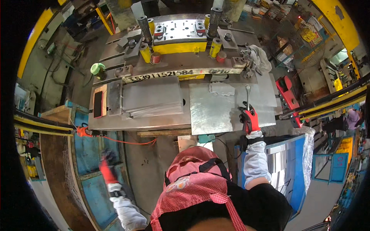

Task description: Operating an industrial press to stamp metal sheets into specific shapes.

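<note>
Head view: red-and-black-gloved right hand (250, 118) is clamped on silver ring-ended metal wrench (248, 94), right side of grey steel tabletop (110, 123); flat grey metal sheet stack (152, 94) sits left. Red-and-black-gloved left hand (108, 167) is well apart, near left; blurred, can't tell grip.

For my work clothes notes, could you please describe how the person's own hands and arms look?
The left hand, blurred, and right hand wear red-and-dark gloves. Loose, pale grey sleeve covers wrap the forearms. A dark band sits at the left wrist; a black sleeve covers the right upper arm.
</note>
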`<state>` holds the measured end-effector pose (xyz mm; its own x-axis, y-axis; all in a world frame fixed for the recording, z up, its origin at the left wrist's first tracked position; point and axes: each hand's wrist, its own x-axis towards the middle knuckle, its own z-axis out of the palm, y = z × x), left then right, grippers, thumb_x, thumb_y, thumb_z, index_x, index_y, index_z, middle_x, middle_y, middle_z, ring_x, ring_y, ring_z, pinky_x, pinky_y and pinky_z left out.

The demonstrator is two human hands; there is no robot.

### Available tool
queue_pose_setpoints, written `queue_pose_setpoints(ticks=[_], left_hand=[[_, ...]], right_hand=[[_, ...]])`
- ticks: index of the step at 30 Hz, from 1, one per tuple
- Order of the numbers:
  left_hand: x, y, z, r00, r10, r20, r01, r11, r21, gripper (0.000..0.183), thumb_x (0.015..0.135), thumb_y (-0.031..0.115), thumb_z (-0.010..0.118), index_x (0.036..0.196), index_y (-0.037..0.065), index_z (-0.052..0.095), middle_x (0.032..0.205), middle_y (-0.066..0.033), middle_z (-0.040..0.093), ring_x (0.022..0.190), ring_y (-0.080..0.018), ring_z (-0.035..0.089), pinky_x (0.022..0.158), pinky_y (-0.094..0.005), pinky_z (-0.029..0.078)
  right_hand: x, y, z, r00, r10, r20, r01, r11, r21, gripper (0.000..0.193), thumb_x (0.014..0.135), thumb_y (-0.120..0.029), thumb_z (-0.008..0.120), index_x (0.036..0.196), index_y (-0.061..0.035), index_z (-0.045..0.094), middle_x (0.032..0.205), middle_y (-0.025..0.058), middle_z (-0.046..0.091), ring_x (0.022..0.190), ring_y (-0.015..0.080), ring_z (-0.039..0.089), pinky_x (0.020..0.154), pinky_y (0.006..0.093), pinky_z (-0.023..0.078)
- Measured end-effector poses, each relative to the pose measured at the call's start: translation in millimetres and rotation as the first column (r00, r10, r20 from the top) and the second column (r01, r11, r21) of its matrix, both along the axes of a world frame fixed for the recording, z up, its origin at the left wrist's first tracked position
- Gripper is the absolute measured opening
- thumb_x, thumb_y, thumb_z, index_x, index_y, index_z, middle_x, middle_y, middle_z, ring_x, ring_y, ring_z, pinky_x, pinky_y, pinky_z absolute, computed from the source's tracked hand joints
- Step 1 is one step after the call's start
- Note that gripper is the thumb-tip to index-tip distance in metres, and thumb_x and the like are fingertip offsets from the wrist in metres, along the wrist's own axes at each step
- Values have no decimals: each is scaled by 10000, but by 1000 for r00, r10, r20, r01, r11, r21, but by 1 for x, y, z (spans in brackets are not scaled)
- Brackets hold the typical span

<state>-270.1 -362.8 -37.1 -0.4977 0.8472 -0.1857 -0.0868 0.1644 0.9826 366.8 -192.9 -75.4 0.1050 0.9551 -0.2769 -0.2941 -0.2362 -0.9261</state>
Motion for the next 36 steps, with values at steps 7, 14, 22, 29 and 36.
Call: queue_pose_setpoints(ticks=[7, 14, 22, 29, 36], left_hand=[[188, 95, -47, 826, -533, 183, 545, 839, -17, 355, 915, 137, 478, 1238, -11, 475, 1165, -99, 567, 1006, -194, 573, 871, -319, 455], [210, 112, -56, 815, -536, 222, 555, 831, -32, 370, 918, 165, 481, 1237, -22, 466, 1154, -131, 567, 1003, -226, 579, 860, -342, 467], [191, 86, -55, 844, -447, 296, 489, 869, -81, 369, 920, 177, 477, 1240, -6, 468, 1134, -137, 580, 986, -226, 587, 850, -340, 470], [179, 71, -57, 882, -305, 360, 368, 922, -119, 381, 915, 187, 489, 1251, 9, 462, 1141, -123, 580, 990, -223, 587, 848, -337, 470], [191, 95, -50, 863, -410, 294, 466, 871, -152, 394, 919, 209, 485, 1264, 22, 451, 1142, -124, 578, 1022, -219, 575, 865, -351, 468]], right_hand=[[-1, 86, -64, 873, -161, -461, 231, 968, 99, 310, 827, -86, 583, 1112, -107, 462, 659, 26, 519, 502, 145, 508, 452, 293, 433], [-47, 115, -55, 897, -260, -357, 291, 956, 34, 326, 786, -66, 622, 1042, -136, 432, 688, 36, 525, 566, 189, 543, 488, 353, 454], [-63, 64, -4, 890, -369, -268, 411, 903, 121, 594, 824, -22, 546, 1347, -100, 275, 1011, 95, 576, 607, 136, 543, 512, 255, 463], [-127, 52, 66, 759, 492, 426, -551, 834, 19, 614, 769, -85, 614, 1339, -117, 388, 732, -6, 554, 607, 58, 474, 553, 224, 422], [-145, 166, 40, 580, 643, 500, -711, 699, -76, 434, 772, -233, 661, 1116, 2, 539, 778, 40, 589, 669, 109, 533, 601, 257, 455]])
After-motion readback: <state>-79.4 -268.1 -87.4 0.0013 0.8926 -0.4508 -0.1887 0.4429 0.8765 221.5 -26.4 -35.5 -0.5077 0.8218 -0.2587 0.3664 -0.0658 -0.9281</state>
